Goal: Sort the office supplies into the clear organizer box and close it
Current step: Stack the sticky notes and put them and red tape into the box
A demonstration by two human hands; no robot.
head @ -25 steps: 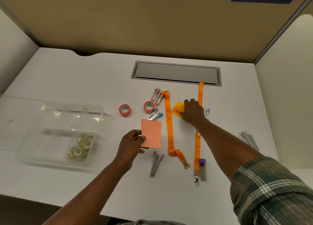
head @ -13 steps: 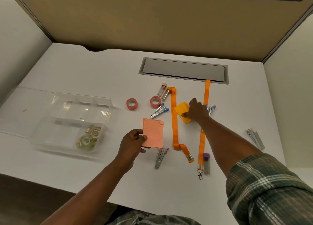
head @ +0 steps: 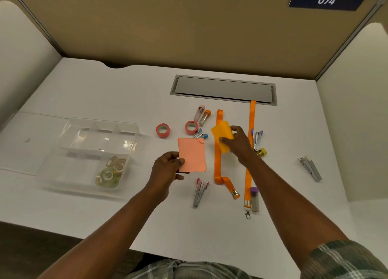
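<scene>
My left hand (head: 168,169) grips a pink sticky-note pad (head: 192,155) by its lower left corner, just above the desk. An orange-yellow sticky-note pad (head: 222,135) is lifted off the desk in my right hand (head: 238,144), pinched between thumb and fingers. The clear organizer box (head: 88,152) stands open at the left, its lid (head: 31,140) lying flat beside it. Several clear tape rolls (head: 110,171) lie in its near right compartment; the other compartments look bare.
Loose on the white desk: two red tape rolls (head: 162,130), two small tubes (head: 202,115), two orange lanyards (head: 218,152), several small staplers (head: 200,191), a purple-capped lead case (head: 254,199), a yellow clip (head: 261,152). A grey cable hatch (head: 223,89) sits behind; partition walls enclose the desk.
My right hand has picked the orange-yellow pad up off the desk and drawn it slightly nearer. The left hand keeps the pink pad almost where it was.
</scene>
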